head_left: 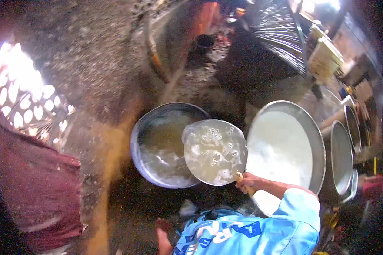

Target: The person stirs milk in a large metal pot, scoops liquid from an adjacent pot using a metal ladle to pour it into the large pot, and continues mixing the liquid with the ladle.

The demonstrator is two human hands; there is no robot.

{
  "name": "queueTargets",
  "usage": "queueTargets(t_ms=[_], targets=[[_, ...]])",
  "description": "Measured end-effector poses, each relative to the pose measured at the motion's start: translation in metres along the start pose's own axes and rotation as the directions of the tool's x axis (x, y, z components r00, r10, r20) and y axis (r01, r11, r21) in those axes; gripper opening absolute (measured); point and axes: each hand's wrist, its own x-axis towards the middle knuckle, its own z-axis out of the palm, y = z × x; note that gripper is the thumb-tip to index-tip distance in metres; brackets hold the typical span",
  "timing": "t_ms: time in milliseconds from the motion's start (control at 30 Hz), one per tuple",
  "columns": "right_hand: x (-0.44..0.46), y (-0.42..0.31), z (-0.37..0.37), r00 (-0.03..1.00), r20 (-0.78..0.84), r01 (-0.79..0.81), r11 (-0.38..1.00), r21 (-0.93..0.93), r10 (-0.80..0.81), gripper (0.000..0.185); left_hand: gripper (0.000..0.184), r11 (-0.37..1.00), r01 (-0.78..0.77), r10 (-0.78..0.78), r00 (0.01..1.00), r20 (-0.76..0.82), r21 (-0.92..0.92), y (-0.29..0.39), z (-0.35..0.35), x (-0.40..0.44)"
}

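My right hand (247, 183) is closed around the short wooden handle (240, 176) of a wide, round metal scoop (191, 159). Cloudy liquid with foam bubbles fills the scoop, which is held above two large vessels. Under its left side lies a big metal basin (137, 159) with brownish, murky liquid in it. To the right, partly behind my forearm, stands a large pot (320, 157) containing milky white liquid. What looks like my left hand (161, 224) is low beside my blue shirt, near the basin's lower side; its fingers are too dark to make out.
More metal pots (341, 157) stand in a row at the right. A curved stick (154, 59) leans beyond the basin, near a small dark pot (205, 41) by glowing embers. Dark red cloth (38, 191) hangs at the left, below a bright lattice opening.
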Motion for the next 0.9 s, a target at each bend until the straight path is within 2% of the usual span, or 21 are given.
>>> queueTargets(t_ms=[33,67,100,200,233,333,367,467,500,600,667,733,833,900], targets=[[-0.023,0.007,-0.017,0.999,-0.042,0.004,0.998,-0.063,-0.007,0.011,0.027,0.999,0.037,-0.037,0.999,0.02,-0.007,0.002,0.01,0.006],[-0.048,0.015,-0.031,0.996,-0.089,0.0,0.999,-0.05,-0.004,0.011,0.026,0.997,0.076,-0.075,0.996,0.04,-0.012,0.003,0.019,0.012],[-0.075,0.021,-0.043,0.991,-0.133,-0.003,0.999,-0.037,-0.002,0.011,0.028,0.986,0.062,-0.072,0.996,0.061,0.153,0.002,0.032,0.015],[-0.121,0.066,-0.094,0.967,-0.254,-0.01,1.0,-0.009,0.008,0.014,0.033,0.961,-0.016,0.018,1.0,-0.006,0.275,-0.014,0.074,-0.019],[-0.127,0.089,-0.114,0.957,-0.29,-0.015,1.0,0.007,0.016,0.015,0.036,0.946,-0.041,0.038,0.999,0.017,0.323,-0.019,0.086,-0.032],[-0.146,0.145,-0.156,0.924,-0.383,0.026,0.996,0.085,0.009,0.015,0.036,0.912,0.033,-0.037,0.999,0.003,0.409,-0.032,0.104,-0.036],[-0.146,0.165,-0.169,0.913,-0.407,0.049,0.991,0.128,0.008,0.015,0.037,0.897,0.097,-0.097,0.995,-0.021,0.432,-0.032,0.112,-0.035],[-0.14,0.223,-0.201,0.866,-0.5,0.167,0.954,0.249,-0.021,0.01,0.037,0.877,0.046,-0.039,0.999,-0.024,0.478,-0.041,0.119,-0.047],[-0.133,0.242,-0.208,0.848,-0.529,0.211,0.934,0.287,-0.029,0.009,0.039,0.873,0.02,-0.045,0.998,0.04,0.487,-0.039,0.117,-0.05],[-0.116,0.272,-0.215,0.824,-0.565,0.304,0.882,0.361,-0.053,0.007,0.039,0.843,0.015,-0.026,1.0,0.013,0.537,-0.028,0.125,-0.052],[-0.095,0.289,-0.218,0.836,-0.549,0.369,0.753,0.545,-0.011,0.003,0.036,0.818,-0.012,0.017,1.0,-0.003,0.575,-0.019,0.136,-0.059],[-0.054,0.318,-0.231,0.786,-0.616,0.376,0.749,0.546,0.054,0.005,0.034,0.805,-0.002,0.038,0.998,-0.047,0.593,-0.01,0.147,-0.067],[-0.031,0.32,-0.219,0.773,-0.631,0.468,0.605,0.644,0.074,0.006,0.031,0.8,-0.05,0.071,0.997,-0.012,0.598,0.005,0.162,-0.075],[-0.027,0.301,-0.206,0.77,-0.631,0.481,0.565,0.67,0.092,0.004,0.03,0.79,-0.098,0.102,0.994,0.029,0.605,0.012,0.179,-0.093]])
